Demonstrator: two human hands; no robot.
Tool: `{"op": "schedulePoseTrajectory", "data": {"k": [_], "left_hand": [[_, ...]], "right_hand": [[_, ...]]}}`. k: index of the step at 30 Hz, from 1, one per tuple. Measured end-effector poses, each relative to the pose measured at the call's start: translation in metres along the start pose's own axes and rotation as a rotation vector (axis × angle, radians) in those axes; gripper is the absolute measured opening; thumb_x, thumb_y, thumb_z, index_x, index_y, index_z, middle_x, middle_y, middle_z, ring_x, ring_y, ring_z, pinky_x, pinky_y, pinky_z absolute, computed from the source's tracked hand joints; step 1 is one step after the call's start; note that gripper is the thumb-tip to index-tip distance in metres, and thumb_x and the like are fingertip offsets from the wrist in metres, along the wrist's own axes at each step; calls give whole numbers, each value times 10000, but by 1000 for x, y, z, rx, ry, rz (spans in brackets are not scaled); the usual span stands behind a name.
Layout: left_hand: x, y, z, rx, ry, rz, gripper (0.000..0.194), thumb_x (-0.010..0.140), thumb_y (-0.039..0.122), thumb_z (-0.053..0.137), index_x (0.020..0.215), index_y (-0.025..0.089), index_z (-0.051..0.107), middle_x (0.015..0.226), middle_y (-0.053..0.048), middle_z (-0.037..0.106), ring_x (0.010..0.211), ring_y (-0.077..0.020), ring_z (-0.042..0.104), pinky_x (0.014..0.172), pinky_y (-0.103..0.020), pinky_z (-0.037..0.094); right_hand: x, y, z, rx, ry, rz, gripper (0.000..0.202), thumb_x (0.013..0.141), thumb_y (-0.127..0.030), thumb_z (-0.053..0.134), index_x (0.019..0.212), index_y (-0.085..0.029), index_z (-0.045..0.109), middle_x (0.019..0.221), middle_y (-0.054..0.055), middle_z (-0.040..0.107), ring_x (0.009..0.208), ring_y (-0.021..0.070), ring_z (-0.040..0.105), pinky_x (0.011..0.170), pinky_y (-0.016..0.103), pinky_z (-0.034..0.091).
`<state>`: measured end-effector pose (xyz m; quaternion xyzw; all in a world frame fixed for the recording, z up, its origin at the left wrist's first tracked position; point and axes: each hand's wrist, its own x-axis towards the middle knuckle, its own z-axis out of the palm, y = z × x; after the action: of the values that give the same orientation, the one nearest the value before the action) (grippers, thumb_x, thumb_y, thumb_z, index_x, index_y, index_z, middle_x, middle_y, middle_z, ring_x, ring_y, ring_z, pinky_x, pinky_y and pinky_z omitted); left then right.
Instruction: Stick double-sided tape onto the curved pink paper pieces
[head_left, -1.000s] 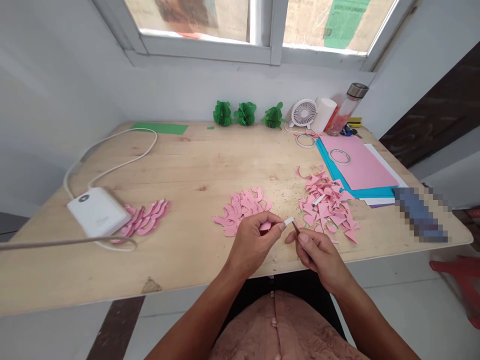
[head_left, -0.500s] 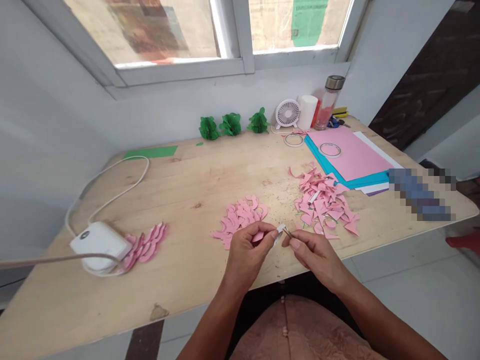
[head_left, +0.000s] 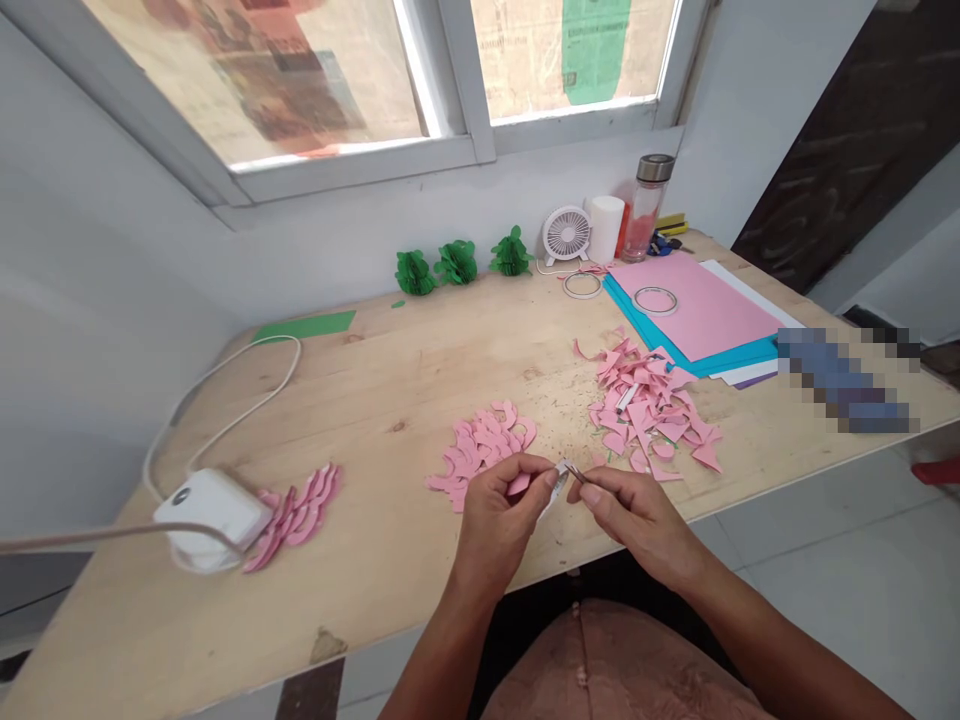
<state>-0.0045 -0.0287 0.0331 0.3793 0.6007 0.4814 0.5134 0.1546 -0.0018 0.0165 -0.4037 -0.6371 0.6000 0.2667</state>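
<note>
Print on the papered window [head_left: 517, 60] and the tape ring [head_left: 655, 290] atop the pink sheet [head_left: 720, 315] was too small or blurred to read. The left hand [head_left: 495, 512] pinched a white strip [head_left: 553, 489] over the table [head_left: 375, 380], while the right hand [head_left: 641, 520] grasped a slim metal tool [head_left: 576, 474], its tip at the strip's upper end.

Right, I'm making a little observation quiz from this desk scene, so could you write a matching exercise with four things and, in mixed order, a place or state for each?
1. Left hand
2. Right hand
3. White fan
4. Green paper shapes

A. Holding a thin tool
B. Three in a row
C. Pinching a white strip
D. Beside a white cylinder

Pairs: 1-C, 2-A, 3-D, 4-B
</note>
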Motion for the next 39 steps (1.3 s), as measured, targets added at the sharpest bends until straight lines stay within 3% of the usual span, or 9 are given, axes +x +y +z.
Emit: {"op": "schedulePoseTrajectory", "data": {"k": [11,23,39], "left_hand": [[-1,-1,0,-26,-10,1,163,699,308,664,683,148,638,477,68,400,410,-48,298,395,-188,239],[0,2,1,-15,-9,35,161,701,300,651,629,157,630,472,43,442,421,-60,320,384,-185,247],[-5,5,-3,-49,-65,55,175,714,308,639,646,146,649,520,45,434,486,-70,320,457,-201,227]], "right_hand": [[1,-1,0,-20,11,-7,360,887,-461,460,798,-165,643,619,-36,389,545,96,293,503,239,243],[-1,2,0,124,-13,92,426,866,-541,455,795,-153,615,486,-79,262,439,76,204,418,230,143],[-1,8,-1,247,-8,128,391,873,-517,475,822,-150,599,461,-86,292,400,65,187,396,227,100]]}}
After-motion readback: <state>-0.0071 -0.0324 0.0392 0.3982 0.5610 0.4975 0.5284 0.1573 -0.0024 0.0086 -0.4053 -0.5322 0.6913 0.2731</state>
